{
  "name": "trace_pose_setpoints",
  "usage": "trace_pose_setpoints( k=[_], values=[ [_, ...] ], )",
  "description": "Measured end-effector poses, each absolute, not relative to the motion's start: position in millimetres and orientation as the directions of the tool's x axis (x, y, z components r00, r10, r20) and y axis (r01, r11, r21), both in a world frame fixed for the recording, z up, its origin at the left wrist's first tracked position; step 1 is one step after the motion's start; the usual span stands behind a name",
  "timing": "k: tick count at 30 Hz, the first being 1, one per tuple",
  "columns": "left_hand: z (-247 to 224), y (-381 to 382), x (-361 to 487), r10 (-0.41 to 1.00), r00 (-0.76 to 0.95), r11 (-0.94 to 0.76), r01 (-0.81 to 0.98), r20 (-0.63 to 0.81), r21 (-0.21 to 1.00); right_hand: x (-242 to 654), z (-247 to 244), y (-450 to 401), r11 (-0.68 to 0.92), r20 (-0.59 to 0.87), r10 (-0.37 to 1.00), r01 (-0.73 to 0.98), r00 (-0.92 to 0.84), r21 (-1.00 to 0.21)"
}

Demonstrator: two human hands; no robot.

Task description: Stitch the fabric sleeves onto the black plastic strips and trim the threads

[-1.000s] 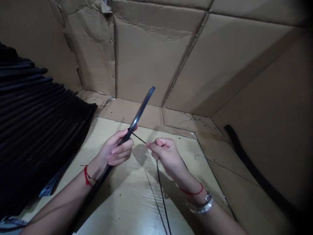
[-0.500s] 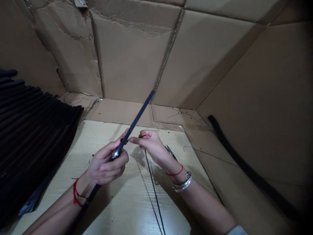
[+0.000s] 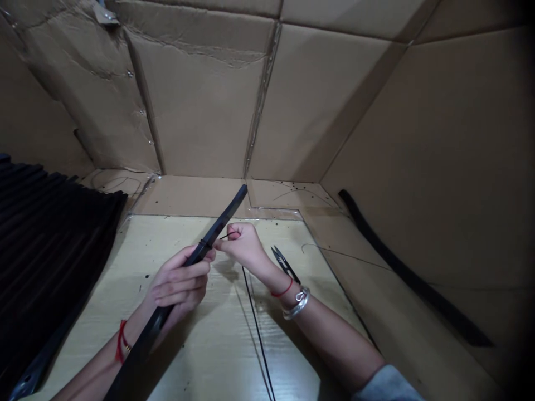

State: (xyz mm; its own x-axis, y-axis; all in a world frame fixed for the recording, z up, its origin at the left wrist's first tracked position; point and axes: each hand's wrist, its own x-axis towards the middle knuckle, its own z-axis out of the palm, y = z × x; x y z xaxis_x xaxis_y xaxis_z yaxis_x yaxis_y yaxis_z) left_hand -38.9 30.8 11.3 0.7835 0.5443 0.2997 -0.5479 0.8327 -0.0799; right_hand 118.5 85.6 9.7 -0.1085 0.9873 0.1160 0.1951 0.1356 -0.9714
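Strip of black rubber (image 3: 219, 220) held steady in our left fingers (image 3: 184, 277), closed round it, as our right hand (image 3: 242, 245) pinches thin black cord (image 3: 224, 236) leading to it; thread snips (image 3: 285, 265) lie right on the bench (image 3: 267, 223).

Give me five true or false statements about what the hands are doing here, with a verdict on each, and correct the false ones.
1. The left hand grips a long black strip. True.
2. The right hand holds scissors. False: it pinches a thin black cord, and thread snips lie on the wood-grain board.
3. A silver bangle circles the right wrist. True.
4. The left wrist wears a watch. False: it wears a red string.
5. A stack of black strips lies left of the hands. True.
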Motion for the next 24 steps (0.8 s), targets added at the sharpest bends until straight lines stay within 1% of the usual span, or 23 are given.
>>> trace_pose_setpoints(
  k=[3, 6, 10, 12, 14, 16, 18, 19, 22, 24],
  values=[
    [11.2, 27.7, -37.3, 0.520, 0.779, 0.848, -0.519, 0.349, -0.107, 120.4, 9.7, 87.2, 0.068, 0.035, 0.978, 0.155, -0.208, -0.986],
    [14.2, 24.1, -38.2, 0.470, 0.786, 0.875, -0.476, 0.401, -0.092, 122.2, 12.8, 85.7, 0.023, -0.013, 0.955, 0.120, -0.296, -0.992],
    [17.3, 19.2, -35.8, 0.490, 0.763, 0.865, -0.485, 0.421, -0.127, 121.4, 17.0, 82.2, -0.003, -0.035, 0.933, 0.089, -0.359, -0.996],
    [15.0, 17.8, -32.2, 0.496, 0.763, 0.859, -0.502, 0.414, -0.102, 121.1, 19.4, 81.9, -0.013, -0.031, 0.938, 0.054, -0.344, -0.998],
    [10.4, 16.5, -27.3, 0.486, 0.789, 0.851, -0.526, 0.377, 0.004, 124.3, 23.9, 84.3, 0.011, 0.001, 0.963, 0.034, -0.268, -0.999],
    [5.6, 13.5, -21.4, 0.482, 0.825, 0.818, -0.545, 0.295, 0.185, 133.4, 31.0, 89.9, 0.056, 0.040, 0.981, 0.074, -0.192, -0.996],
    [3.0, 7.1, -15.0, 0.494, 0.852, 0.763, -0.521, 0.173, 0.383, 149.2, 39.7, 98.9, 0.074, 0.048, 0.980, 0.127, -0.193, -0.989],
    [2.5, 2.7, -11.8, 0.499, 0.858, 0.740, -0.494, 0.121, 0.457, 159.5, 44.1, 104.3, 0.079, 0.048, 0.976, 0.138, -0.214, -0.987],
    [1.8, -11.8, -1.8, 0.502, 0.865, 0.692, -0.396, -0.008, 0.603, 196.6, 55.9, 119.9, 0.141, 0.091, 0.958, 0.169, -0.271, -0.975],
    [-1.5, -18.3, 5.1, 0.495, 0.863, 0.656, -0.294, -0.101, 0.695, 221.8, 64.1, 124.9, 0.196, 0.136, 0.950, 0.200, -0.281, -0.960]
  ],
)
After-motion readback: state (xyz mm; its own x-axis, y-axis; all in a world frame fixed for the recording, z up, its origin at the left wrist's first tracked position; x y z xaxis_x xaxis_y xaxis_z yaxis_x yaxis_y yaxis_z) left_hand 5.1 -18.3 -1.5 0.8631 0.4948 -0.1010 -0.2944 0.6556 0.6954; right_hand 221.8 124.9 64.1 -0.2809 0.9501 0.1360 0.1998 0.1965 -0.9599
